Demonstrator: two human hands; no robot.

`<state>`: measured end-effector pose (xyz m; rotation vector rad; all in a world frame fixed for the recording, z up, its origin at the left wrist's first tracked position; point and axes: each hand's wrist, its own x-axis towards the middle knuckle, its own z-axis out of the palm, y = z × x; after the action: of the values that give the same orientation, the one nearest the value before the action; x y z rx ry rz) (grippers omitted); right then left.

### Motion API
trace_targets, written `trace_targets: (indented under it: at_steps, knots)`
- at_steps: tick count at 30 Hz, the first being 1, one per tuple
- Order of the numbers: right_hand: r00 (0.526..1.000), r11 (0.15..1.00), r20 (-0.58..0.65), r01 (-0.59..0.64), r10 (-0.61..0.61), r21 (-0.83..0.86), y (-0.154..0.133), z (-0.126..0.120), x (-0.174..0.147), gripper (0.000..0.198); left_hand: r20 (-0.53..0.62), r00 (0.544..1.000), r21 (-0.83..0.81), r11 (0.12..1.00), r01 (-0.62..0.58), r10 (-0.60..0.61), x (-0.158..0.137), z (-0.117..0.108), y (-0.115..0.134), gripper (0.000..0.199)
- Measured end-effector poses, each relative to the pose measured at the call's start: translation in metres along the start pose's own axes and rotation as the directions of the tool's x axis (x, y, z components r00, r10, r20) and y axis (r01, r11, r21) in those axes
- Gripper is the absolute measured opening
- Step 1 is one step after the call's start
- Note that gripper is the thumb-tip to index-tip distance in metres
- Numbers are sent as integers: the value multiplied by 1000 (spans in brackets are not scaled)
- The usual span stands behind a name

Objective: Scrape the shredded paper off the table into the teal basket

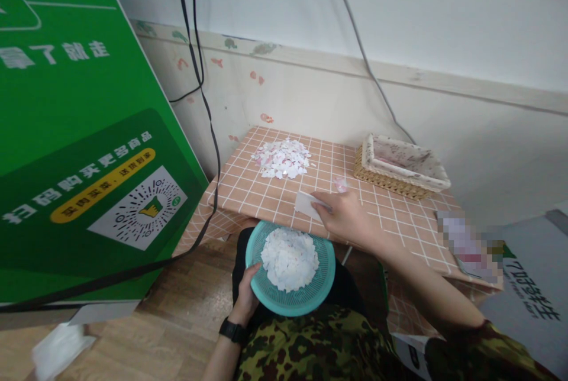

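A round teal plastic colander (290, 307) rests on my lap at the table's front edge. It holds a heap of small white paper scraps (290, 260). My left hand (249, 286) grips its left rim, thumb over the edge. Above the tabletop, my right hand (341, 213) pinches a flat white card (306, 204), its fingers pointing left. Farther back on the table lies a loose pile of white and pinkish paper bits (284, 158). Just beyond my right hand is a small pink, clear-looking scrap (340, 184).
A cloth-lined wicker basket (397, 183) stands at the back right of the checked tablecloth (248, 191). A large green panel (146, 120) rises at left, with a dark strap (212, 132) hanging before it. A grey box (532, 286) sits at right.
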<state>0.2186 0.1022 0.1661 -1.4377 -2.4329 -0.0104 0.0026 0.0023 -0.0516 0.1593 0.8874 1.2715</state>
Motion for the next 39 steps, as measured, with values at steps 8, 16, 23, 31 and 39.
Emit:
trace_targets:
  at_steps: [8,16,23,31,39]
  knots:
    - [998,996,62,-24,29,-81,-5,2,-3,28,-9,1000,25,1000,-19,19,1,-2,-1,27]
    - [998,990,50,-36,43,-136,1,-3,-3,28,10,1000,18,1000,-13,13,1,-2,-1,24]
    - [998,994,54,-22,28,-107,1,2,4,28,-18,1000,14,1000,-16,16,2,-2,-2,28]
    - [1000,999,4,-30,30,-11,5,3,9,29,-35,999,19,999,-25,26,0,-1,-1,28]
    - [999,999,35,-26,27,-27,-5,-9,-4,30,-2,1000,16,1000,-2,2,0,-1,0,29]
